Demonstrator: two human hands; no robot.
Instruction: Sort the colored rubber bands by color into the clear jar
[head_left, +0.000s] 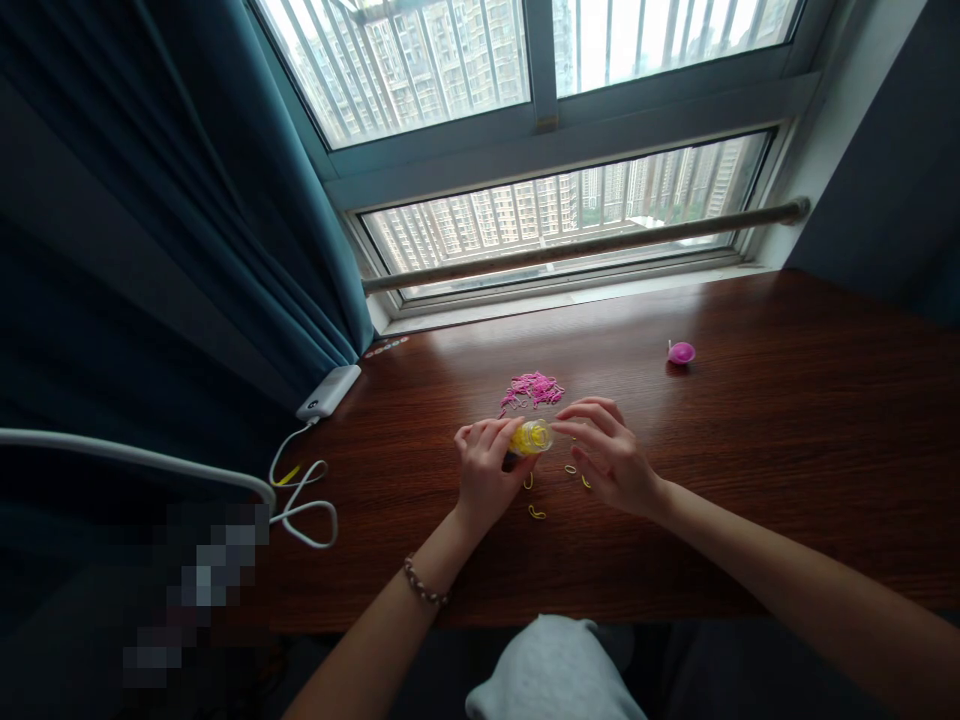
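Note:
My left hand [487,465] is closed round a small clear jar [533,437] tipped on its side, its mouth turned to the right. Yellow bands show inside it. Just right of the mouth, my right hand [611,455] has its fingers apart, with nothing visible in them. A few loose yellow rubber bands [537,512] lie on the table under and between the hands. Beyond the jar sits a pile of pink rubber bands [534,389].
A round pink object [681,353] stands at the back right of the dark wooden table [787,430]. On the left are a white power strip [328,392], a looped white cable [307,538] and a blue curtain [247,200]. A window with a rail [585,247] lies behind.

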